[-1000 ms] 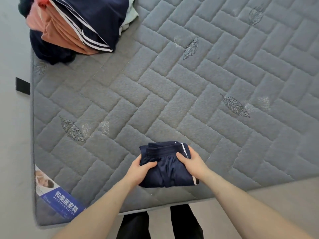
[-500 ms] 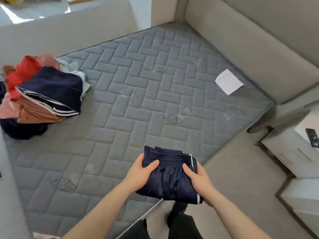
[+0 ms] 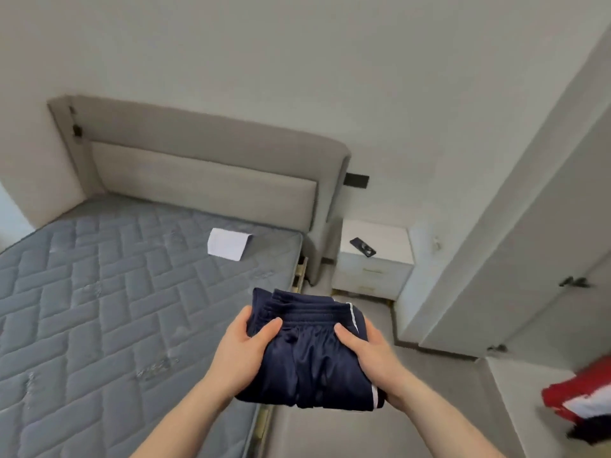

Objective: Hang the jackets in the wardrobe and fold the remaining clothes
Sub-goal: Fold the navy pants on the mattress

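Both hands grip the folded shorts (image 3: 310, 355) above the bed (image 3: 99, 309) edge: left hand (image 3: 241, 355) and right hand (image 3: 370, 358) pinching opposite sides.

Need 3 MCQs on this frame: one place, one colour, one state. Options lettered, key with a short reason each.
1. Where does the small dark device lie?
A. on the white nightstand
B. on the mattress
C. on the floor

2. What colour is the folded garment being held?
A. red
B. navy with a white stripe
C. grey

3. How is the folded garment held?
A. left hand only
B. lying on the mattress, untouched
C. gripped by both hands, clear of the mattress

Key:
1 A: the device sits on the nightstand top, beside the bed.
2 B: the fabric is dark blue with a thin white stripe along its right edge.
3 C: the left hand and right hand each clasp a side, thumbs on top, over the mattress corner and the floor.
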`<move>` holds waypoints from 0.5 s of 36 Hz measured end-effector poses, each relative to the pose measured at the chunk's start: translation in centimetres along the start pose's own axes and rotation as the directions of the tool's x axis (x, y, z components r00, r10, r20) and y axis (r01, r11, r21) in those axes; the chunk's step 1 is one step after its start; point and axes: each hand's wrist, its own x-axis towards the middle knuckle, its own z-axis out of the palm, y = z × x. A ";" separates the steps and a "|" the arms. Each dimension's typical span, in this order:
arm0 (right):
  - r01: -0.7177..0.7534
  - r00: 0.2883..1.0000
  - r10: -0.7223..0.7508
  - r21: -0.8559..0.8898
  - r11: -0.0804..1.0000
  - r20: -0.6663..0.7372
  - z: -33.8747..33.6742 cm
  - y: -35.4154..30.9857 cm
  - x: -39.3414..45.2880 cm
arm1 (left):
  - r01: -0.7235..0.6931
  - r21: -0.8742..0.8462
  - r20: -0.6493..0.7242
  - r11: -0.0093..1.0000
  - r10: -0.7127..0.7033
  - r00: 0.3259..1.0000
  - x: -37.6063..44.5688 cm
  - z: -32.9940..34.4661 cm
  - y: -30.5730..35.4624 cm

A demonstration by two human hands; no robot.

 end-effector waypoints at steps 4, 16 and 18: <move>0.056 0.997 -0.053 0.045 0.997 -0.063 -8.7 -2.9 -0.7 | -0.097 -0.009 0.059 0.995 0.097 0.993 2.6 7.6 4.9; 0.228 0.951 -0.205 0.077 0.971 -0.233 -29.2 -9.7 -2.4 | -0.293 -0.017 0.246 0.956 0.288 0.925 8.2 27.0 18.1; 0.247 0.931 -0.213 0.081 0.966 -0.295 -31.9 -10.6 -2.6 | -0.307 -0.020 0.285 0.951 0.300 0.910 9.3 29.7 20.0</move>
